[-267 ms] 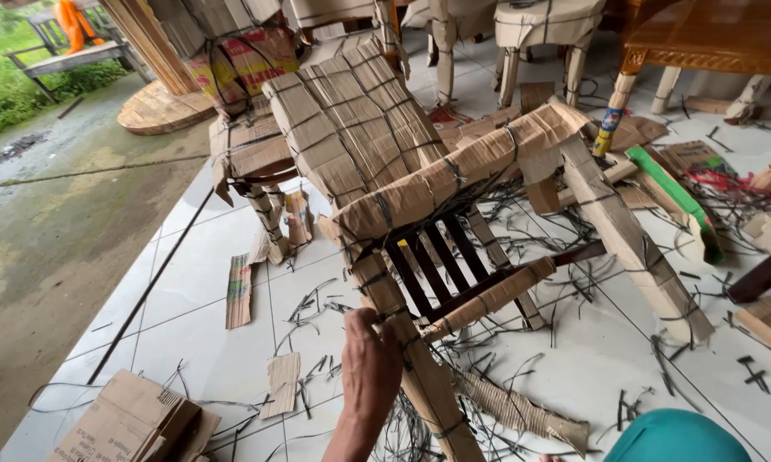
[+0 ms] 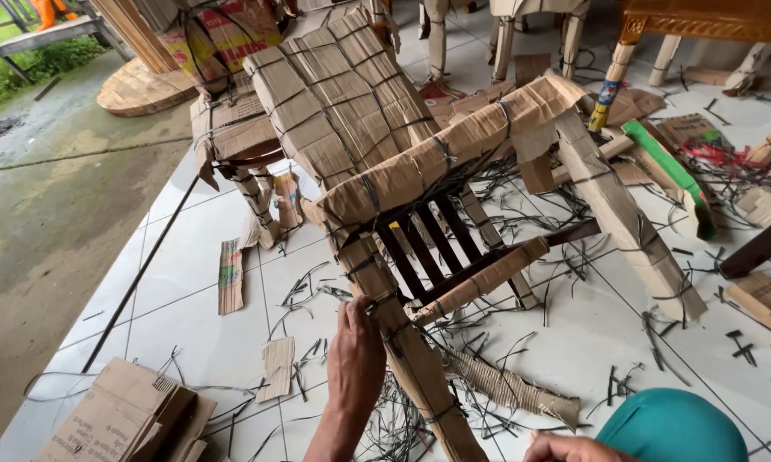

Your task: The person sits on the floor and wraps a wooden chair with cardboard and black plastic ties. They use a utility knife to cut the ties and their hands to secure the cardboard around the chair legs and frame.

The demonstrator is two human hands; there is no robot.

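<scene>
White floor tiles (image 2: 197, 282) littered with black strapping scraps (image 2: 497, 342); left hand (image 2: 355, 359) pinches a strap on the cardboard-wrapped chair (image 2: 403, 171).

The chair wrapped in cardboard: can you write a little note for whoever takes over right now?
Left hand: up against a cardboard-wrapped leg of the chair, fingers at a black strap; whether it grips is unclear.
Right hand: low at the picture's bottom edge, beside a teal shape; holds nothing that shows.
The chair lies tipped on the tiled floor.
Done: seat, rails and legs wrapped in cardboard and strapped.
Left: the dark wooden slats are still bare. Strap offcuts and cardboard scraps litter the floor.
</scene>
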